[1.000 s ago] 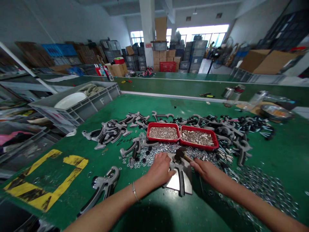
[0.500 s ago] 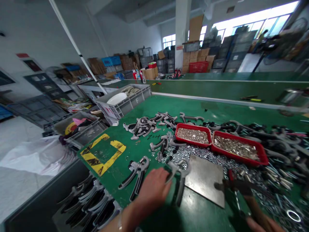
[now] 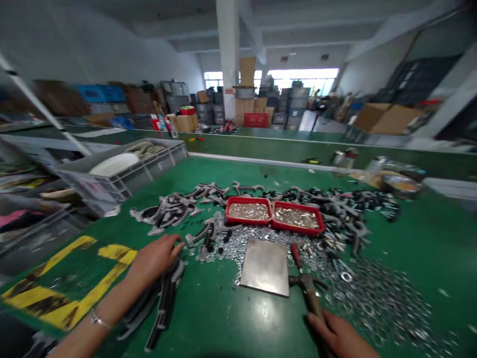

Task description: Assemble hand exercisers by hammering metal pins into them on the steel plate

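Observation:
My right hand (image 3: 341, 334) is wrapped round the wooden handle of a claw hammer (image 3: 310, 293), low at the right front. The hammer's head rests by the right edge of a square metal plate (image 3: 265, 266). On the left, my left hand (image 3: 161, 256) is over plier-like tools (image 3: 164, 298) with grey metal bodies and black grips, its fingers stretched forward. The hand hides the tools' upper ends, so contact is unclear. A red-handled tool (image 3: 296, 256) lies between the plate and loose washers (image 3: 372, 298).
Two red trays (image 3: 249, 220) of small metal parts stand behind the plate. Grey handle parts (image 3: 173, 209) are heaped at left, more parts (image 3: 350, 209) at right. Yellow-black tape (image 3: 52, 303) marks the left corner; a grey crate (image 3: 149, 171) stands behind it.
The view has swung right. My left hand has carried a plier-like tool leftward to another one on the table and loosened its fingers. The right hand still grips the hammer.

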`<state>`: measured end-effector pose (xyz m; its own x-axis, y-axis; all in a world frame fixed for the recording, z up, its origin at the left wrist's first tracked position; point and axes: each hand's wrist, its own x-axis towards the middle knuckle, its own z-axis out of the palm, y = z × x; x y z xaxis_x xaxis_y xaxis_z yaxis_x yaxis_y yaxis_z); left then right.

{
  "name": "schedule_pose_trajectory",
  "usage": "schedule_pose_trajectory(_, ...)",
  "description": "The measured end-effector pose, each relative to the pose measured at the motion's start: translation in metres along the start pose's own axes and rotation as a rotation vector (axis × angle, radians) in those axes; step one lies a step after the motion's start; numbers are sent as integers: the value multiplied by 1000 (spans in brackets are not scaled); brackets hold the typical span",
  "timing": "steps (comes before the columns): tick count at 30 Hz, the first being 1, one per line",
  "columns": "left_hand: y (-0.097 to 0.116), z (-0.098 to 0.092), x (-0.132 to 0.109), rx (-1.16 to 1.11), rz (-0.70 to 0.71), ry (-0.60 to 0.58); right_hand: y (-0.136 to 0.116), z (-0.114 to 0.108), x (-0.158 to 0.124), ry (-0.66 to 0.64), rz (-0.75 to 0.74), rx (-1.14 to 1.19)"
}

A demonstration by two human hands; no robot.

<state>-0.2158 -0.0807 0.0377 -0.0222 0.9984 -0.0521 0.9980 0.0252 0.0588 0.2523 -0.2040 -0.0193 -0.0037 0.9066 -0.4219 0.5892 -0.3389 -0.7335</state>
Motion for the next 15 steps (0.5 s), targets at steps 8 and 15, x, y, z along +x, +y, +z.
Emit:
schedule_pose_trajectory(8,2,45,95,-68,151,-137,32,-64,6,6,92,-130)
schedule_pose_trajectory(15,-15,-13,78,-711,91,34,67,-182,86,456,163,-83)
